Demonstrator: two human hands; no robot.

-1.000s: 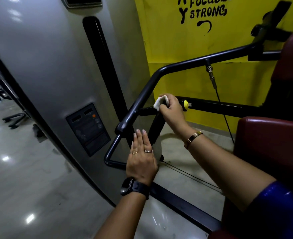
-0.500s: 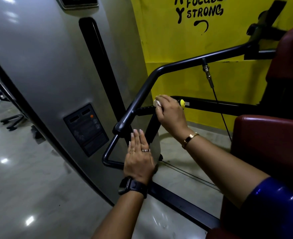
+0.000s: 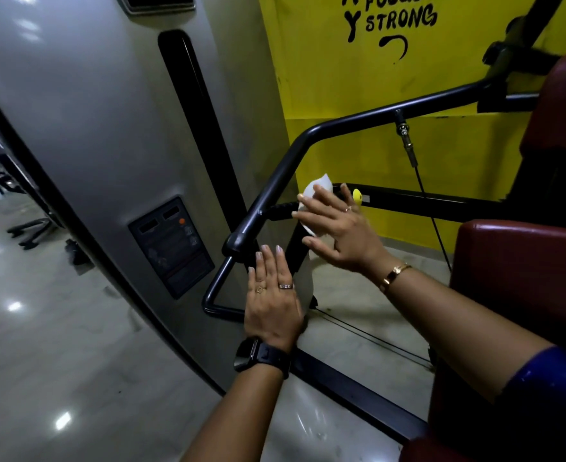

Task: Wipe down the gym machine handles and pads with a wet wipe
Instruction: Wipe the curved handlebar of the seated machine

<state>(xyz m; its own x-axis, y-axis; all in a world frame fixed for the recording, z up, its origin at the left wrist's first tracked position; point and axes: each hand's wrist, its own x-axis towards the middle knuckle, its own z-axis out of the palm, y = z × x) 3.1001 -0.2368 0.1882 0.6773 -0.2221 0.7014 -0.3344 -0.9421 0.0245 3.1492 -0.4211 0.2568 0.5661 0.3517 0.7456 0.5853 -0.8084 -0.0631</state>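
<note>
Right hand (image 3: pixel 338 231), grip wide, wipe (image 3: pixel 318 187) under palm at handle (image 3: pixel 281 206) end, left hand (image 3: pixel 271 295) flat

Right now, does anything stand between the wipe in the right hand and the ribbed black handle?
Nothing visible does. The wipe, under the fingers of the right hand, sits directly beside the end of the ribbed handle. The left hand lies lower, out of the way.

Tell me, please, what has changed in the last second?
The right hand has let go of the handle: its fingers, curled round it before, are now straight, with the wipe behind them and showing above them. The left hand stays flat, fingers straight, below the handle.
</note>
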